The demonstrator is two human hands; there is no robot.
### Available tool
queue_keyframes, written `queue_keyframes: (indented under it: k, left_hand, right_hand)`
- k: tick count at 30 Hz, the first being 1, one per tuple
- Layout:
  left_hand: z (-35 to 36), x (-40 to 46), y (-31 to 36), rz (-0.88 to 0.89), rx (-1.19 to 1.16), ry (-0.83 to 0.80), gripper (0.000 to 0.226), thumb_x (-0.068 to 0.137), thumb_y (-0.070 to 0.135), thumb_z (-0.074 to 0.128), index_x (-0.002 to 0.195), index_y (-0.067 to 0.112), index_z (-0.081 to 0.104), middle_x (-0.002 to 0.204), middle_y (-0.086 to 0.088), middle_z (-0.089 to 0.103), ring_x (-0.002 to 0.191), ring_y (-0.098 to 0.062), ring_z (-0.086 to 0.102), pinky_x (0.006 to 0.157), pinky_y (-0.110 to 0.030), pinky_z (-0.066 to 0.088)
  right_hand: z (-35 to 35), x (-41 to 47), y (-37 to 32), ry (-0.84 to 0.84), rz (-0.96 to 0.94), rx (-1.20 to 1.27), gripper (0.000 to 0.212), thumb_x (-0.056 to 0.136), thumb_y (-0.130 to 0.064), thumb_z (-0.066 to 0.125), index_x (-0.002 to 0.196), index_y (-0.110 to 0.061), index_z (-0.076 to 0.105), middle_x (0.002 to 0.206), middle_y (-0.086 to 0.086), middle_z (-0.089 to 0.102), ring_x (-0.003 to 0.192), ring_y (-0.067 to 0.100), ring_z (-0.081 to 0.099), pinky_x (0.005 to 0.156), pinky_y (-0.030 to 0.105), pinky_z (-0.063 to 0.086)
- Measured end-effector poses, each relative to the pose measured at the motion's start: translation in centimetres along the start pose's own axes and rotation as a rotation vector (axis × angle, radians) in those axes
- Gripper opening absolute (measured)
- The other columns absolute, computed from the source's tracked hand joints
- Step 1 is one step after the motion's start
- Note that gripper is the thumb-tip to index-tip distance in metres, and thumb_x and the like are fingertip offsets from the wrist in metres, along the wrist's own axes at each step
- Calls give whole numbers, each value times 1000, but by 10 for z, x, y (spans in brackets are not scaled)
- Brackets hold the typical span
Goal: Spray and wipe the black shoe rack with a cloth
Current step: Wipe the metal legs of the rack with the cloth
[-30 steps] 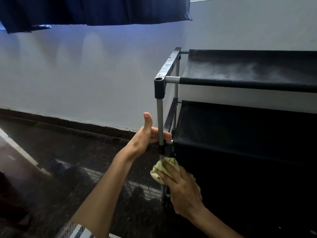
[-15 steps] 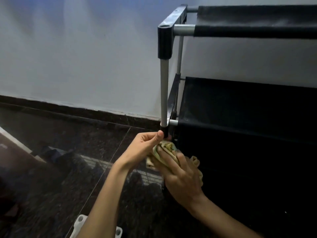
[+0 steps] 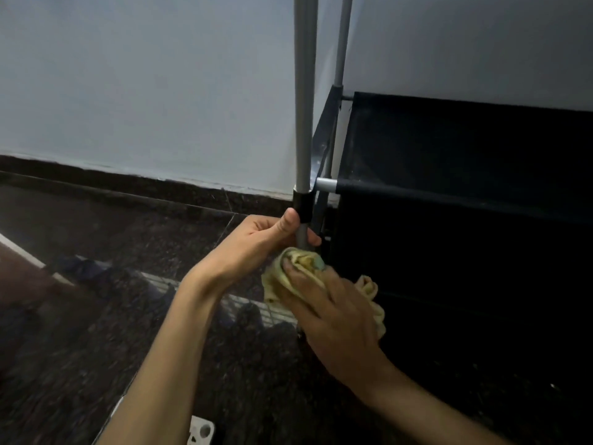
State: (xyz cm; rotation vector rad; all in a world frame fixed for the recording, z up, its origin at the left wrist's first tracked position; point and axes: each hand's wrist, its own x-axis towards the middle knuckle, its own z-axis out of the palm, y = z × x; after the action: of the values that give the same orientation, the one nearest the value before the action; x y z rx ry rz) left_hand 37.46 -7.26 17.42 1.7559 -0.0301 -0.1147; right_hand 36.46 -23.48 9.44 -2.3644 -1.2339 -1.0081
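Head view, nearest first: a white plastic object lies on the dark floor at the bottom edge; what it is cannot be told. Above it, the right hand grips a bunched yellow cloth, fingers curled over the wad, and presses it to the front corner post of the rack. The wad sits on the post just below the black joint. This grip likely keeps a thick pad against a thin tube. The left hand wraps the same post directly above the cloth, thumb on the joint, fingertips showing past the tube. This hold probably steadies the light frame against the wiping force. The lower fabric shelf extends right from the joint. The rack stands against the white wall, its rear post just beside the wall. No spray bottle is in view.
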Motion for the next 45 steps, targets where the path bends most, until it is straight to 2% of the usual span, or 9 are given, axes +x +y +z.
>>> queue_keyframes:
  k: [5, 11, 18, 22, 25, 32, 36, 40, 45]
  left_hand:
    - [2, 1, -6, 84, 70, 18, 64, 66, 85, 42, 80, 32, 75, 97, 7, 74, 102, -7, 65, 90, -16, 49]
    - [7, -1, -8, 79, 0, 121, 68, 58, 86, 51, 70, 24, 76, 76, 5, 73, 75, -3, 68, 68, -9, 48]
    - [10, -10, -12, -15, 4, 204, 68, 59, 89, 48, 92, 36, 75, 100, -10, 63, 98, -25, 53, 100, -45, 32]
    - [12, -9, -12, -16, 31, 233, 72, 61, 88, 47, 84, 26, 77, 95, 2, 74, 94, -28, 62, 97, -43, 41]
    - [10, -9, -10, -17, 34, 249, 93, 65, 84, 50, 71, -7, 62, 75, -17, 60, 72, -24, 53, 73, -37, 39]
    - [12, -11, -1, -18, -11, 163, 65, 71, 67, 42, 95, 16, 75, 100, 6, 74, 96, -4, 67, 88, -21, 50]
    - [14, -9, -15, 45, -81, 174, 52, 78, 56, 41, 94, 18, 72, 98, 4, 74, 99, -6, 67, 80, -10, 49]
    - [18, -11, -47, -5, -116, 162, 42, 85, 42, 35, 92, 18, 69, 93, 12, 74, 95, -4, 68, 76, -8, 48]
    - [24, -17, -71, -65, -97, 185, 57, 86, 53, 25, 103, 20, 68, 99, 13, 73, 99, -3, 66, 76, -7, 47]
  right_hand:
    - [13, -52, 2, -249, 152, 191, 47, 77, -19, 69, 121, -37, 63, 138, -12, 50, 113, 18, 60, 86, 29, 52]
    - [-4, -3, -3, 152, 519, 826, 43, 101, -31, 35, 143, -38, 33, 152, -7, 31, 141, 16, 28, 114, 25, 20]
    - [20, -51, 3, -527, 460, 631, 44, 102, -33, 32, 141, -49, 20, 140, -41, -10, 141, -6, -3, 117, 23, 0]
    - [-2, -33, -5, -82, 517, 849, 42, 101, -45, 30, 143, -48, 28, 152, -29, 18, 143, 2, 17, 116, 25, 16]
    - [-2, 7, -2, 201, 368, 776, 42, 102, -29, 37, 144, -34, 35, 151, -2, 33, 139, 22, 31, 113, 29, 25]
    - [43, -37, -14, -291, 166, 234, 48, 78, -14, 49, 120, -32, 63, 132, -3, 57, 93, 29, 62, 68, 30, 53]
    - [50, -73, -21, -789, 339, 351, 69, 88, -8, 51, 144, -42, 28, 157, -17, 8, 135, 20, 29, 101, 35, 40]
    - [20, -69, -22, -599, 449, 367, 78, 58, -19, 85, 126, -39, 55, 141, -10, 49, 102, 22, 63, 69, 34, 58]
    - [11, -29, -13, -395, 382, 269, 68, 55, -7, 82, 120, -20, 66, 131, 3, 59, 86, 29, 65, 65, 34, 57]
